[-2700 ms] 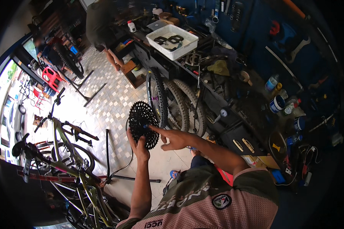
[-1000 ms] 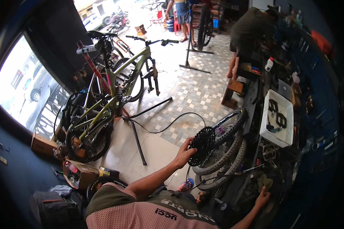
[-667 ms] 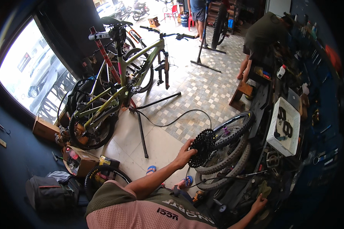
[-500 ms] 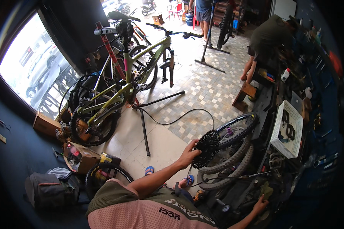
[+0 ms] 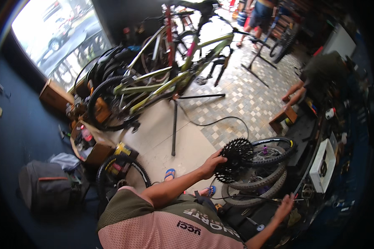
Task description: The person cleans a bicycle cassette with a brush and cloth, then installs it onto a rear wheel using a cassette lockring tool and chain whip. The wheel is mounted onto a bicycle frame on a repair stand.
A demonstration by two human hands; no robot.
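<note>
A black bicycle cassette (image 5: 236, 159) is up in front of me, its toothed rings facing partly toward me. Closed on its left edge is my left hand (image 5: 214, 164), thumb and fingers gripping the sprockets. My right hand (image 5: 284, 208) hovers over the dark workbench at the lower right, fingers stretched out and slightly blurred, with nothing visible in it. Beside that hand lies an olive cloth (image 5: 294, 217), and a small round gauge (image 5: 259, 227) rests nearer to me. Beyond the cassette, several bicycle wheels (image 5: 274, 187) lie stacked.
A green bicycle frame (image 5: 162, 85) hangs on a work stand whose legs (image 5: 173, 133) spread over the floor. A white basket (image 5: 323, 166) sits on the right-hand bench. Another person (image 5: 320, 76) bends over there; one more stands at the back. A cardboard box (image 5: 93, 143) and backpack (image 5: 45, 184) stand left.
My right hand has come away from the olive cloth and its fingers have spread. My left hand still holds the cassette. The whole view has turned to the left.
</note>
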